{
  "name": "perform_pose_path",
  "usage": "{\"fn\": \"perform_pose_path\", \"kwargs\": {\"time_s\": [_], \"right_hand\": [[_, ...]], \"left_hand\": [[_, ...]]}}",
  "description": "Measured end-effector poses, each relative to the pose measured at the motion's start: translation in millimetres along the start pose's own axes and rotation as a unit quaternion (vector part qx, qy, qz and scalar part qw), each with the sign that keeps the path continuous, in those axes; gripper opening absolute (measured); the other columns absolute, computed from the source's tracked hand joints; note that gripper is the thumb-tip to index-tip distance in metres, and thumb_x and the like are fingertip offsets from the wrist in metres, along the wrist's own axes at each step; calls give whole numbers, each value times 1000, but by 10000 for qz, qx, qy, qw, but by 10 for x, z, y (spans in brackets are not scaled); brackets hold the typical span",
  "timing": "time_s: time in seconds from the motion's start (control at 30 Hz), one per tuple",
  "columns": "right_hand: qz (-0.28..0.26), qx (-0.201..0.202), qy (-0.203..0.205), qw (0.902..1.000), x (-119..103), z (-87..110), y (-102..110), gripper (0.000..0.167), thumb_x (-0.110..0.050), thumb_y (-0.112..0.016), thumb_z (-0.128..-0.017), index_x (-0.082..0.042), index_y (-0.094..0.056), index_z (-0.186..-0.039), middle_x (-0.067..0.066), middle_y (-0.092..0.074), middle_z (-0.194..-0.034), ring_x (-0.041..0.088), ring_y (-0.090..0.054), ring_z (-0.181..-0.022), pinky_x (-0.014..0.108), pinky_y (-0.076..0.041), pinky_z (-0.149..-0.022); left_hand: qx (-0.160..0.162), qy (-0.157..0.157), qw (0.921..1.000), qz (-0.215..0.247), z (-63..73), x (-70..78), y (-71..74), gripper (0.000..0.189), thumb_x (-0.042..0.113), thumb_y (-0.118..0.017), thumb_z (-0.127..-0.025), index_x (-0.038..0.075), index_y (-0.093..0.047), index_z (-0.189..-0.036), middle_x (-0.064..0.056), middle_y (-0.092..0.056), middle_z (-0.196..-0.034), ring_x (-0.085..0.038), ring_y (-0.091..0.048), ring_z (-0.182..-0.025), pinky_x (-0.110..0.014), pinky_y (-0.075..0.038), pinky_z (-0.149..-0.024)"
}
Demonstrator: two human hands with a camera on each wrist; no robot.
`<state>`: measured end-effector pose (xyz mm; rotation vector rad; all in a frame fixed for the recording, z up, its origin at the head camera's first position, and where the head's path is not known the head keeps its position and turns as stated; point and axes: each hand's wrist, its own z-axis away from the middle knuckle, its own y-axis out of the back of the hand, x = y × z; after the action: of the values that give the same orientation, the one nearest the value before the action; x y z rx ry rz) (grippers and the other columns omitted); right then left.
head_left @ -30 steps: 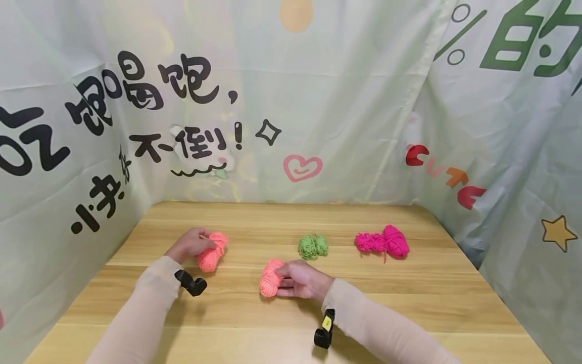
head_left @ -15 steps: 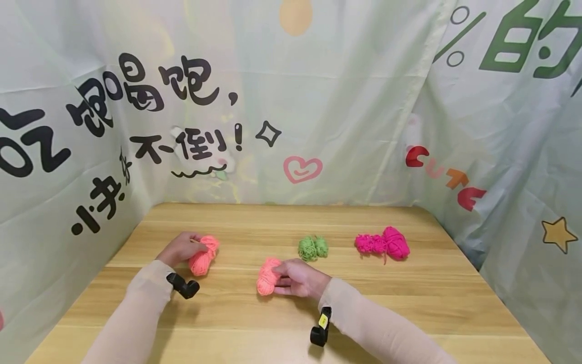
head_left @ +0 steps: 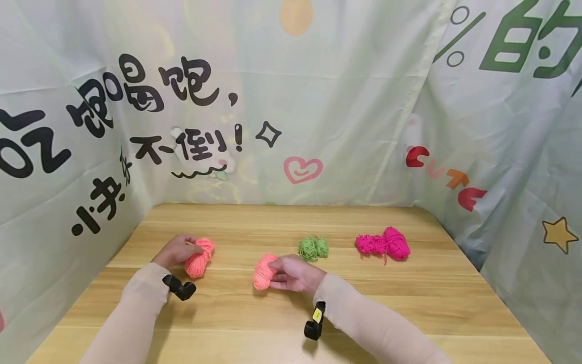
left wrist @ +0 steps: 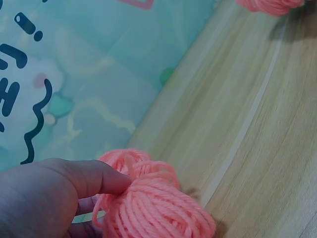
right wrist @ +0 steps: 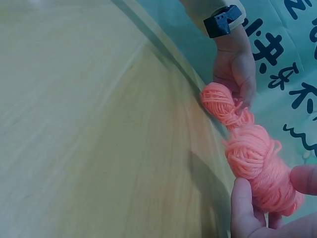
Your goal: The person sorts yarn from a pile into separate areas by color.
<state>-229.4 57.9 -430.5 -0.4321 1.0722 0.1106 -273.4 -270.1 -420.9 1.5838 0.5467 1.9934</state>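
Observation:
On the table's left side, my left hand [head_left: 178,249] pinches a coral-pink yarn bundle [head_left: 199,259], thumb on top. The left wrist view shows the thumb pressed into the loops of this yarn bundle [left wrist: 153,203], which narrows at its middle. Nearer the table's centre, my right hand [head_left: 295,272] grips a second coral-pink yarn bundle [head_left: 263,273] from its right side. In the right wrist view, thumb and fingers sit on opposite sides of that second bundle [right wrist: 265,168]. Some of the fingers behind each bundle are hidden.
A pair of small green yarn balls [head_left: 312,247] lies behind my right hand. Farther right rests a magenta yarn bundle [head_left: 384,244]. Printed cloth [head_left: 273,101] hangs around the back and sides of the wooden table [head_left: 386,303].
My left hand has moved left with its coral yarn bundle. My right hand has shifted slightly left and away from me, carrying the other one. Green and magenta yarn stay put.

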Motion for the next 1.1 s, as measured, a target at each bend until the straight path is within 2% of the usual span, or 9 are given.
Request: {"fn": "perform_pose_path", "kwargs": {"time_s": [0.43,0.67,0.97,1.1], "right_hand": [[-34,-49,-29,10000,-48,-102,-73,18,-4,-57,-93,3,-54,-110,12,-57,-95,23,-57,-88,39,-52,-89],[64,11,3,10000,-60,-173,-135,21,-4,-58,-93,4,-55,-112,13,-57,-96,23,-57,-89,37,-53,-88],[83,208,74,9997,-68,-291,-203,18,-3,-60,-92,3,-56,-108,12,-56,-92,22,-56,-84,36,-54,-85],[144,309,116,9993,-60,-348,-210,22,-4,-61,-91,4,-54,-110,13,-56,-92,22,-57,-84,35,-55,-84]], "left_hand": [[-14,-47,9999,-118,-28,-56,5,32,16,-65,-87,-5,-52,-108,-8,-53,-81,-15,-50,-65,-28,-43,-57],[3,163,9999,-29,-13,-75,-5,37,15,-65,-88,-6,-49,-114,-15,-51,-95,-21,-51,-77,-29,-45,-62],[14,303,9995,21,-27,-113,-45,31,14,-63,-90,-4,-50,-112,-13,-51,-91,-18,-50,-70,-28,-43,-59],[-30,291,9996,-66,-40,-110,-42,24,13,-61,-92,-3,-51,-107,-11,-50,-87,-18,-48,-68,-28,-41,-58]]}}
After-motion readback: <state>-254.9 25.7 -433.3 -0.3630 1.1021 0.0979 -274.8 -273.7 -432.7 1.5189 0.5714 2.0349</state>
